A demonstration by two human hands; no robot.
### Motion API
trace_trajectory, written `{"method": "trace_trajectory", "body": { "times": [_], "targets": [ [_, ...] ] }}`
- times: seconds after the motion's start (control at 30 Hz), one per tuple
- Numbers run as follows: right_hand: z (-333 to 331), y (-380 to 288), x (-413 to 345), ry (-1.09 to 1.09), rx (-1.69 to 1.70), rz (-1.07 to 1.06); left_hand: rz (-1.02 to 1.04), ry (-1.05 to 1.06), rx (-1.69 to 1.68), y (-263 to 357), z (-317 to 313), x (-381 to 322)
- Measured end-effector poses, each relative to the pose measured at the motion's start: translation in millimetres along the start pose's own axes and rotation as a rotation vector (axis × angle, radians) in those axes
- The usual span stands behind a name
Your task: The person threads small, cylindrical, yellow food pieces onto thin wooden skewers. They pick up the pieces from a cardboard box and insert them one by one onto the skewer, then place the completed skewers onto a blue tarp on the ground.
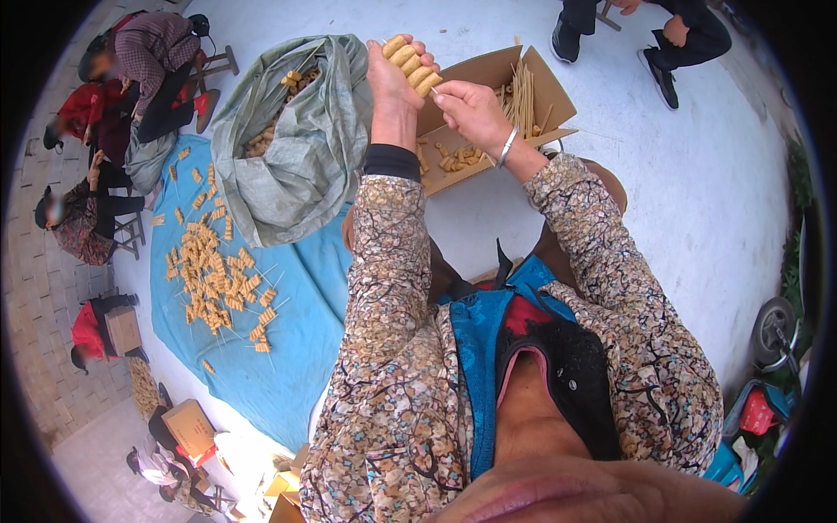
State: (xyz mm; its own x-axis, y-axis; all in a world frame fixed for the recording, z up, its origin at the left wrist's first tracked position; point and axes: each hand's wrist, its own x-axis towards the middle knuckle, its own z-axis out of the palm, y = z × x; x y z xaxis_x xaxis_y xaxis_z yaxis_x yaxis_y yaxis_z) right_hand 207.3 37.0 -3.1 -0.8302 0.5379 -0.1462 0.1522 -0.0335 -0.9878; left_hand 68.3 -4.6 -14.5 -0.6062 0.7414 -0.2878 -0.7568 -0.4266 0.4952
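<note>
Several tan, ridged food rolls (412, 65) lie side by side in my left hand (397, 82), its palm turned up and fingers curled round them. The thumb and fingertips of my right hand (472, 111) pinch the end of a thin stick that meets the nearest roll. Beneath my hands stands an open cardboard box (546, 82) with a bundle of wooden sticks (522, 91) and loose short rolls (461, 157). To the left, a green-grey woven sack (301, 170) holds more rolls, with a skewered set on top. A heap of skewered rolls (216, 274) lies on a blue cloth (294, 301).
Several people sit or bend along the left side, some on stools (131, 232). Another person's legs and shoes (565, 40) are at the top right. Cardboard boxes (188, 428) stand at the lower left, and a wheel (773, 330) is at the right edge.
</note>
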Motion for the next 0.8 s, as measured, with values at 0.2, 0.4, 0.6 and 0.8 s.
{"method": "trace_trajectory", "body": {
  "times": [0.2, 0.4, 0.6, 0.8],
  "targets": [
    [-1, 3, 3, 0.012, 0.015, 0.020, -0.029, 0.010, -0.028, -4, -1, 1],
    [-1, 5, 6, -0.017, 0.001, -0.041, -0.039, 0.026, -0.037, 2, -3, 4],
    [-4, 1, 4, -0.058, 0.044, 0.061, -0.061, -0.054, -0.018, 6, -11, 6],
    [-5, 4, 3, -0.129, 0.260, 0.181, -0.057, -0.047, 0.049, 7, -12, 6]
  ]
}}
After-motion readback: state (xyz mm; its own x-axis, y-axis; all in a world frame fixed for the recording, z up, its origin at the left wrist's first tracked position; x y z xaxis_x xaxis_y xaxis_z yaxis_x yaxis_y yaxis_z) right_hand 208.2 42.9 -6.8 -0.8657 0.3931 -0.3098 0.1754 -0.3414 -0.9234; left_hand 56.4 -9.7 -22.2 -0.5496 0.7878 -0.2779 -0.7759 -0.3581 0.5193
